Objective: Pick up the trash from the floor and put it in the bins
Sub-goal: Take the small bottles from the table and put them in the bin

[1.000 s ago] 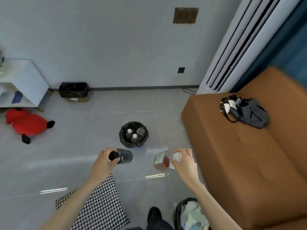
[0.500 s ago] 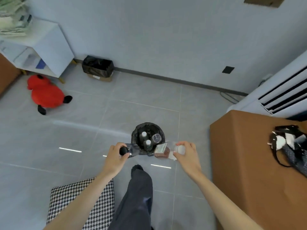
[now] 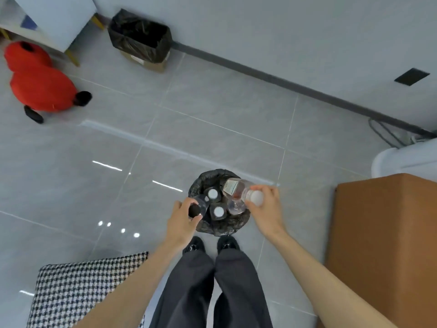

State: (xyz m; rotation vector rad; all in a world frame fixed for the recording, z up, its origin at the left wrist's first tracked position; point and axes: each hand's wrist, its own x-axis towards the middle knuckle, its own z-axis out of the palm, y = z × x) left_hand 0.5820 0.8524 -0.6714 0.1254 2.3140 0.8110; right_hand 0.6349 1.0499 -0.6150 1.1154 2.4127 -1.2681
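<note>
Left hand (image 3: pixel 183 221) curls round the neck of a black-capped bottle (image 3: pixel 194 210), holding it over the near-left rim of the round bin (image 3: pixel 222 229). Right hand (image 3: pixel 266 210) grips a white-capped bottle (image 3: pixel 236 189) at its cap end, label showing, tilted across the bin's right side. Down in the black liner, two more bottles (image 3: pixel 212 194) stand cap-up. The person's shoes (image 3: pixel 192 245) sit just beside the bin on the grey floor (image 3: pixel 212 129). Further out: checked cushion (image 3: pixel 82 292) lower left, brown sofa (image 3: pixel 387 245) right, a square bin (image 3: pixel 142 36) at the wall, a red soft toy (image 3: pixel 40 86) near it.
</note>
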